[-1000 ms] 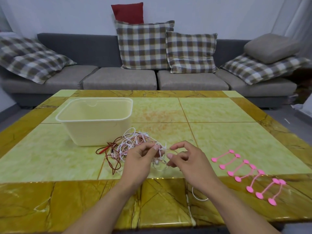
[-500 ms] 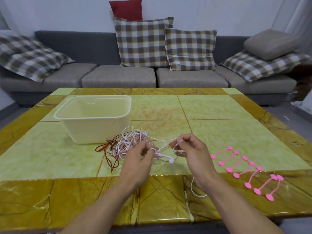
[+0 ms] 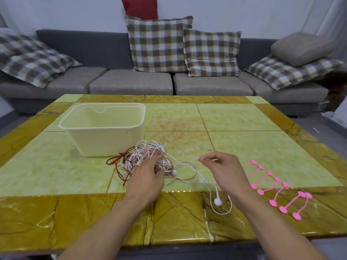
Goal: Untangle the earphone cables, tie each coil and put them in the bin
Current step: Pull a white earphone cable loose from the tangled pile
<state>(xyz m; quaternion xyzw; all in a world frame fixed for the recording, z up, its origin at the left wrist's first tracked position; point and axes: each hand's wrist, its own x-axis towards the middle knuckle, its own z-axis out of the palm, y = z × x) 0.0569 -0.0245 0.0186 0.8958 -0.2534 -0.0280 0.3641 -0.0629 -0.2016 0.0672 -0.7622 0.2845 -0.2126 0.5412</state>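
Green-yellow table (image 3: 244, 119), cream bin (image 3: 105, 139), tangled earphone cables (image 3: 148, 158), pink ties (image 3: 272, 188)

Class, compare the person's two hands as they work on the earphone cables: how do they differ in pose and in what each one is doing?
The left hand rests on the tangled pile of cables, fingers curled into it; the right hand is raised clear of the pile. The left hand holds down many strands; the right hand pinches a single white cable between thumb and forefinger, drawing it sideways. Both are bare and work over the table.
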